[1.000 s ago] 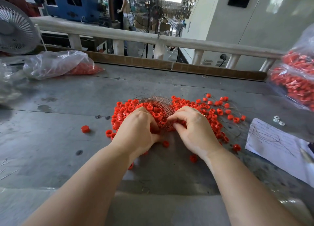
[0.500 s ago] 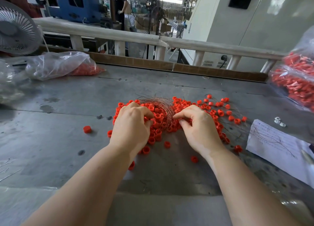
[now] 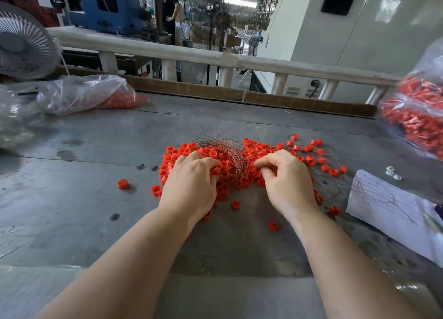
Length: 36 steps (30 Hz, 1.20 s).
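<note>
- Head view: the left hand (image 3: 189,182) lies on the near-left part of the red caps (image 3: 225,188); its fingers curl down into the heap and grip a clump, probably to hold the mass steady while the other hand works.
- The right hand (image 3: 287,182) sits just beside it to the right; thumb and forefinger pinch together at the near end of the wire bundle (image 3: 227,149), the other fingers curled loosely beneath; whether a cap is caught in the pinch too, I cannot tell.
- The wire bundle arches up between the two hands, just beyond the knuckles; the thin strands fan out from it among the caps, so the work seems to be sorting or gathering wired caps.
- More caps trail beyond and to the right of the right hand; a loose cap (image 3: 123,184) lies well left of the left hand on the grey table (image 3: 72,210).
- A paper sheet (image 3: 388,206) lies right of the right hand; a clear bag of red parts (image 3: 419,122) is beyond it, likely stock kept within reach.
</note>
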{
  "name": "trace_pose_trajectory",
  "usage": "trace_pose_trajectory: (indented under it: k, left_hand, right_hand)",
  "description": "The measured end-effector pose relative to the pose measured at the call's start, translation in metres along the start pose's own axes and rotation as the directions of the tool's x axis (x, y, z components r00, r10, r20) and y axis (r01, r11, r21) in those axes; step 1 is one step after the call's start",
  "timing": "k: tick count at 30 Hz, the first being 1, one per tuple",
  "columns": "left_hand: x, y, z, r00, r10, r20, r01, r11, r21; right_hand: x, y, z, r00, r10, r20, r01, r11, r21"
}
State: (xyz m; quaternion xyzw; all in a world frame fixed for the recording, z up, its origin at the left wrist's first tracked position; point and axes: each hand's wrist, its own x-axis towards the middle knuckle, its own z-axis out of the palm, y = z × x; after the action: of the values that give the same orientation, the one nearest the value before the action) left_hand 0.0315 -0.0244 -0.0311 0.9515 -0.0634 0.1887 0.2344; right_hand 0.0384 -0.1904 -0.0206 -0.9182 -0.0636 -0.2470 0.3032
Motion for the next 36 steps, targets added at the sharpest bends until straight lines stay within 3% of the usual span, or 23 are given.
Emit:
trace_pose_trajectory:
  k: [17,23,28,30,31,34,36]
  left_hand:
    - [0.001,0.004,-0.001,1.0,-0.009,-0.016,0.008,0.999,-0.054]
    - [-0.001,0.004,-0.003,0.997,-0.001,-0.08,-0.014,0.982,-0.189]
    - [-0.001,0.011,-0.008,0.99,-0.03,-0.136,-0.029,0.911,-0.411]
    - [-0.001,0.013,-0.009,0.996,-0.075,-0.057,0.027,0.809,-0.588]
    - [-0.001,0.014,-0.01,0.993,-0.118,0.013,0.093,0.702,-0.706]
    - [0.001,0.016,-0.014,0.938,-0.205,0.278,0.322,0.225,-0.92]
    - [0.003,0.016,-0.016,0.906,-0.218,0.363,0.375,0.014,-0.927]
  right_hand:
    - [0.001,0.0,-0.004,0.992,0.124,0.003,-0.124,0.992,0.006]
    - [0.0,0.003,-0.005,0.982,0.165,0.087,-0.141,0.963,-0.232]
    - [0.0,0.004,-0.004,0.979,0.168,0.113,-0.131,0.951,-0.282]
    - [0.0,0.005,-0.004,0.981,0.164,0.107,-0.129,0.952,-0.276]
    - [0.0,0.006,-0.003,0.981,0.161,0.104,-0.127,0.953,-0.274]
    - [0.0,0.007,-0.002,0.984,0.151,0.09,-0.122,0.956,-0.266]
    - [0.0,0.007,-0.001,0.987,0.141,0.082,-0.115,0.958,-0.264]
